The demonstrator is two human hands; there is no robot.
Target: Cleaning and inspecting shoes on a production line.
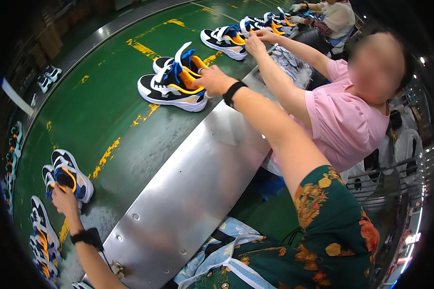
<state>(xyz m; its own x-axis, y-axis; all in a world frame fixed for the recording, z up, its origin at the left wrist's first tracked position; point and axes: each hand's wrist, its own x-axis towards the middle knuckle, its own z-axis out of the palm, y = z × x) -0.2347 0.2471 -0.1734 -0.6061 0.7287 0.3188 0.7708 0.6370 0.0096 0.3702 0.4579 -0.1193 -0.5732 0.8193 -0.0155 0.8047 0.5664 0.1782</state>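
My right hand [214,81] is stretched out to the far side, its fingers closed on the heel collar of a black and white sneaker [166,90] with orange lining and blue tongue. A second sneaker [161,64] stands just behind it, partly hidden; a white strap sticks up between them. At the near left my left hand [64,200] pinches the heel collar of a matching sneaker [65,179]. Its mate [72,164] stands close against it. Both pairs rest on the green belt [130,127], soles down.
A bare metal ledge [193,168] runs along my side of the belt. More sneakers line up at the near left [43,226] and far right [224,41]. A co-worker in a pink shirt [347,113] handles the far pair; another person [335,21] sits beyond.
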